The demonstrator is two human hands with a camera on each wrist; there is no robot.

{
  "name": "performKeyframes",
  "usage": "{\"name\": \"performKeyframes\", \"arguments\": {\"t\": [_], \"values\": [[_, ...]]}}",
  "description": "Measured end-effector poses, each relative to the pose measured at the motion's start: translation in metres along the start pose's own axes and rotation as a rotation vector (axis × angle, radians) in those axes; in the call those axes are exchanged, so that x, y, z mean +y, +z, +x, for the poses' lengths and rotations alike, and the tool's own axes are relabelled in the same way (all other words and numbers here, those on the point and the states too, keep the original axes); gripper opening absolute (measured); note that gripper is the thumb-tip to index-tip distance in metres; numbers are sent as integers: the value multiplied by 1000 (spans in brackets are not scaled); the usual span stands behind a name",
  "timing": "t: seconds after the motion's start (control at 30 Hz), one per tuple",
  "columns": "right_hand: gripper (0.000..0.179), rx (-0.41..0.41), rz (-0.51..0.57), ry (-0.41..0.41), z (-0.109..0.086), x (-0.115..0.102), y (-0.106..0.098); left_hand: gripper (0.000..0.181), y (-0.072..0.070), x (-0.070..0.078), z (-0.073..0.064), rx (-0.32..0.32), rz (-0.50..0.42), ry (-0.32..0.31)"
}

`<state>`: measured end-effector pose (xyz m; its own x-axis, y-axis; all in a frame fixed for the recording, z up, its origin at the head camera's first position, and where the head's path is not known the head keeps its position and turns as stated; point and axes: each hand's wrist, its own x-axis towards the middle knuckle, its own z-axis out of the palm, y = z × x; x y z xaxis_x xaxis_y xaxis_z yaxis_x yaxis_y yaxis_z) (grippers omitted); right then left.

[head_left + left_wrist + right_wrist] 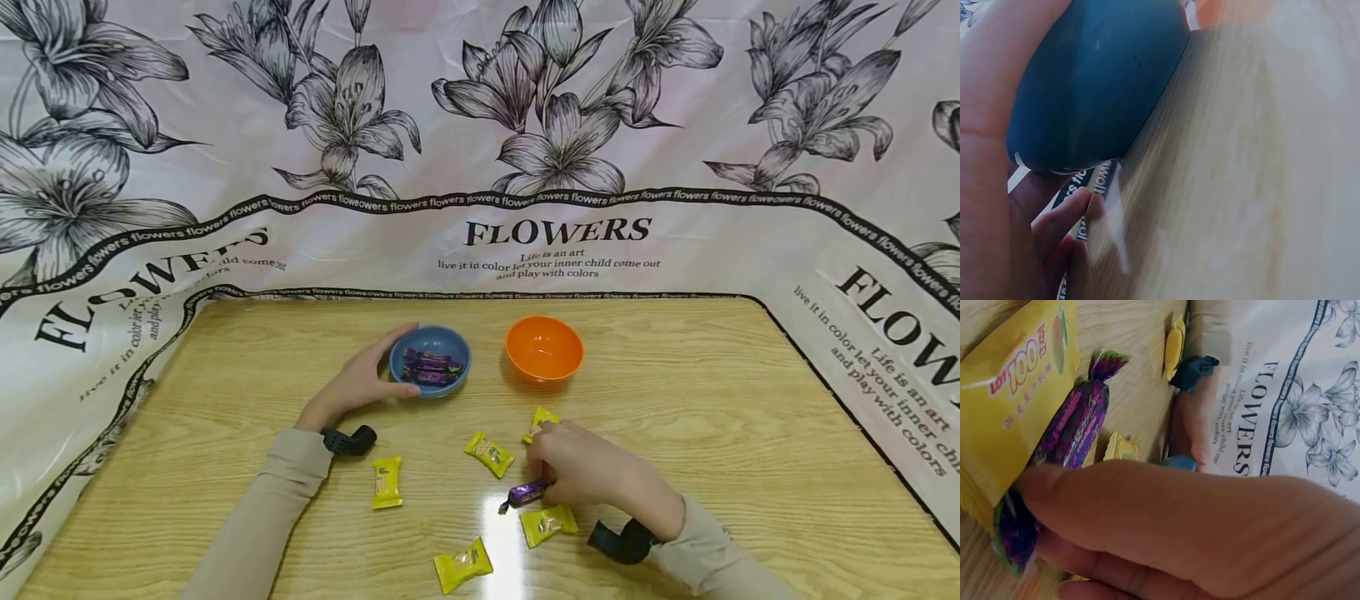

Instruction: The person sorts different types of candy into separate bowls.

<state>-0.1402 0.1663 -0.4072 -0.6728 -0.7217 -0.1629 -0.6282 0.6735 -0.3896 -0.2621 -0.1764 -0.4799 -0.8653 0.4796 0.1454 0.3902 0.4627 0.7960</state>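
My left hand grips the side of a blue bowl, thumb at the near rim and fingers round the far side. Inside that bowl lie purple-wrapped candies. In the left wrist view the bowl's outer wall fills the upper part. My right hand pinches a purple twist-wrapped candy between thumb and fingers, low over the table. Right beside it in the right wrist view is a yellow candy packet, which overlaps the purple candy there.
An orange bowl stands to the right of the blue one. Several yellow candies lie scattered about the wooden table, among them one at left and one at the front. Flower-printed cloth borders the table.
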Motion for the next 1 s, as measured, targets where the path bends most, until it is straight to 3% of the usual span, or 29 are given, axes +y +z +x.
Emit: {"name": "performKeyframes", "arguments": {"t": [0.43, 0.67, 0.8, 1.0], "values": [[15, 70, -28, -86, 0, -4, -8, 101, 0, 1, 0, -22, -27, -3], [15, 95, -9, -100, 4, -11, -21, 95, -9, 46, -11, -33, -18, -4], [15, 131, -22, -107, 8, -15, -30, 95, -8, 44, -10, -33, -16, -11], [12, 213, 57, -129, 23, -20, -42, 100, -1, 12, -1, -18, -7, -11]]}}
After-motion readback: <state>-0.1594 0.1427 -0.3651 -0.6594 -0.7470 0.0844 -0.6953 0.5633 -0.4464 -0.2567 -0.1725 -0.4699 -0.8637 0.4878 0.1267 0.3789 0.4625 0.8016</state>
